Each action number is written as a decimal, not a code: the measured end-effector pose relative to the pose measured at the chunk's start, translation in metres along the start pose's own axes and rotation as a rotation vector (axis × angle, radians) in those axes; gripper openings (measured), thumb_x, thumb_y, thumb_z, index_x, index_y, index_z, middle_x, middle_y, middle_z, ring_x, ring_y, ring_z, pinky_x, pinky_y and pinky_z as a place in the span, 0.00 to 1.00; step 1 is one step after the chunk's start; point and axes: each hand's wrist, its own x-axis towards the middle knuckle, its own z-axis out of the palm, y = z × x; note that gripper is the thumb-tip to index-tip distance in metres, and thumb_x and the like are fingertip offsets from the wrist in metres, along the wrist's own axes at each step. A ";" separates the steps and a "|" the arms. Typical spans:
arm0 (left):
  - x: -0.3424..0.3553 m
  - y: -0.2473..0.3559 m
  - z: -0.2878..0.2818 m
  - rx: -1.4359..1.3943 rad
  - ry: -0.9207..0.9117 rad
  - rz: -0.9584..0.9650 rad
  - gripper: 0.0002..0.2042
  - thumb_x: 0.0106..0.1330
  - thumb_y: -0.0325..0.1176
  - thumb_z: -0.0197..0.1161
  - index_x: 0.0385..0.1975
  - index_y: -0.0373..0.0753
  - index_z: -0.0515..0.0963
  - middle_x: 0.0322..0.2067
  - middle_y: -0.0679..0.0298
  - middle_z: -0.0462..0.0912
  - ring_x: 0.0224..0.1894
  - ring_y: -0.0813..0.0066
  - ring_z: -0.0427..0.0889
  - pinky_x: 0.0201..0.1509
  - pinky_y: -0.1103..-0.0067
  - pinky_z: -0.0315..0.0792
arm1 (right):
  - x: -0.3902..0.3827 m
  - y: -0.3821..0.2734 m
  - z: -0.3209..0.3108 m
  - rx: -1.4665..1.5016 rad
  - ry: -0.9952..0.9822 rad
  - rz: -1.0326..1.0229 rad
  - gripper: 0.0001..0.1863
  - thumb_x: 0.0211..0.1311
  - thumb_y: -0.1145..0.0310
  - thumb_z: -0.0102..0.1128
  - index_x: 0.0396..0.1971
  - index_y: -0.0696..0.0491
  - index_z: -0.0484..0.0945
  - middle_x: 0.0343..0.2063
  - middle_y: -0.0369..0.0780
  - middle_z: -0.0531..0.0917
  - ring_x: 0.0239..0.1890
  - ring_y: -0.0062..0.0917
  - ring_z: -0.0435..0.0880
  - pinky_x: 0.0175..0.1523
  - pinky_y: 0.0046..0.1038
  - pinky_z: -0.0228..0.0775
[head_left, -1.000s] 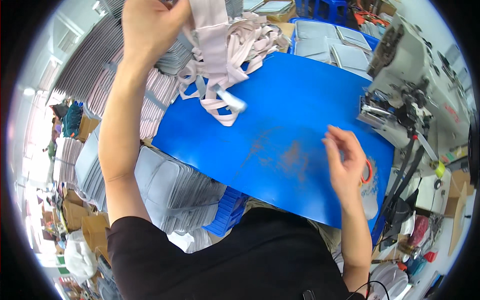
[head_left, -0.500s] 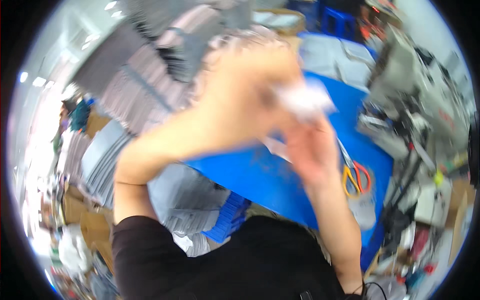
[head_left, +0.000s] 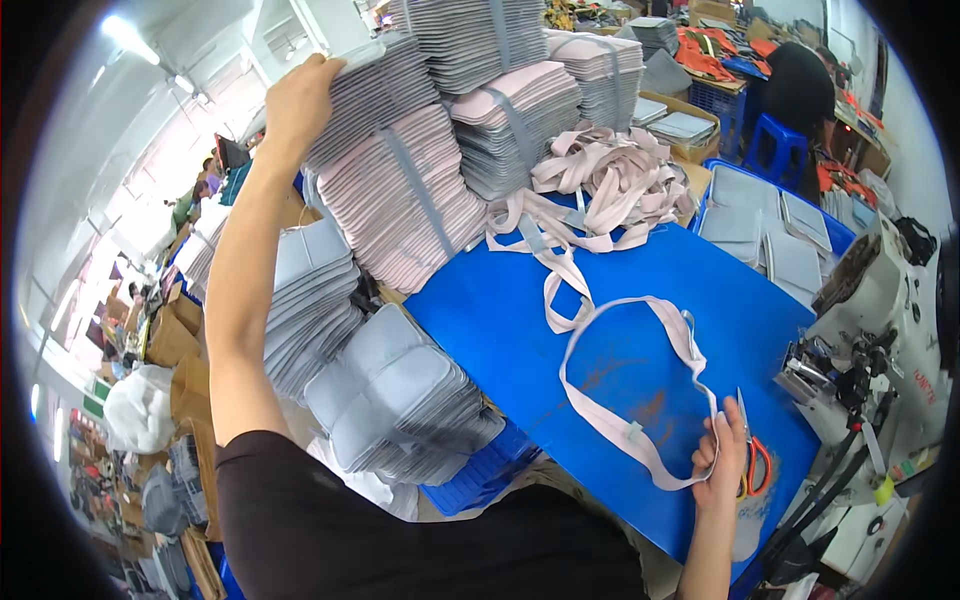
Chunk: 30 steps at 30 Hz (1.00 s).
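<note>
So the pink strap [head_left: 640,385] is lying in a big open loop on the blue table [head_left: 500,320], toward its near right side, and one end of that loop runs right into the right hand [head_left: 722,455], which has its fingers curled around the strap at the table's front edge. Just beside that hand, touching or nearly so, there's a pair of scissors [head_left: 750,460] with orange-red handles lying on the table. The left hand [head_left: 298,100] is way up and off to the left, arm stretched out, gripping the top corner of a tall bundle [head_left: 400,170] of grey and pink flat pieces that's banded with a grey strip. More bundles [head_left: 520,110] like it are stacked right behind, all tied the same way. Between those stacks and the loop there's a messy heap of straps [head_left: 600,185] spilling onto the far edge of the table, with a couple of tails hanging toward the loop. Left of the table, lower down, are grey padded pieces [head_left: 400,400] piled up on a blue crate [head_left: 480,470]. On the right sits a white sewing machine [head_left: 880,330], and beyond the table's far right corner a blue bin [head_left: 835,235] holds more grey panels. Far back there's another person in a dark top [head_left: 800,85] at a bench.
</note>
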 end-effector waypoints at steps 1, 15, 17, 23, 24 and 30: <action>-0.012 0.020 -0.016 -0.028 0.085 0.061 0.23 0.62 0.24 0.62 0.57 0.52 0.82 0.46 0.66 0.84 0.48 0.57 0.86 0.45 0.64 0.81 | -0.006 -0.003 -0.007 -0.038 -0.113 -0.097 0.28 0.72 0.74 0.60 0.71 0.49 0.68 0.37 0.35 0.82 0.23 0.11 0.75 0.22 0.16 0.65; -0.192 0.382 -0.206 -1.431 -0.308 1.273 0.23 0.62 0.40 0.70 0.50 0.28 0.78 0.50 0.50 0.79 0.53 0.53 0.82 0.49 0.63 0.81 | -0.001 0.001 0.018 -0.390 -0.397 -0.190 0.16 0.77 0.60 0.59 0.44 0.60 0.86 0.35 0.36 0.89 0.34 0.20 0.86 0.39 0.25 0.77; -0.156 0.412 -0.198 -1.509 -0.154 1.290 0.19 0.65 0.42 0.69 0.46 0.32 0.79 0.49 0.50 0.80 0.52 0.50 0.82 0.51 0.60 0.79 | -0.012 -0.011 0.010 -0.550 -0.457 -0.504 0.14 0.75 0.63 0.60 0.43 0.59 0.86 0.34 0.38 0.90 0.33 0.21 0.86 0.39 0.26 0.76; -0.072 0.430 -0.178 -1.282 -0.757 1.549 0.13 0.71 0.39 0.65 0.34 0.35 0.74 0.30 0.54 0.80 0.36 0.45 0.80 0.40 0.58 0.72 | -0.049 -0.055 0.016 -0.889 -0.413 -0.490 0.09 0.67 0.65 0.71 0.36 0.56 0.88 0.28 0.41 0.86 0.27 0.27 0.80 0.34 0.30 0.70; -0.069 0.428 -0.174 -1.277 -0.797 1.546 0.13 0.72 0.39 0.65 0.33 0.35 0.74 0.30 0.54 0.80 0.36 0.45 0.80 0.40 0.59 0.72 | -0.051 -0.053 0.010 -0.870 -0.377 -0.502 0.09 0.65 0.64 0.73 0.35 0.55 0.88 0.27 0.40 0.86 0.27 0.26 0.79 0.34 0.30 0.70; -0.064 0.421 -0.132 -1.623 -0.849 1.410 0.09 0.70 0.35 0.68 0.35 0.36 0.80 0.29 0.57 0.82 0.35 0.58 0.83 0.39 0.67 0.74 | -0.046 -0.046 -0.011 -0.776 -0.338 -0.531 0.11 0.60 0.65 0.78 0.28 0.54 0.85 0.29 0.37 0.85 0.31 0.24 0.81 0.37 0.27 0.71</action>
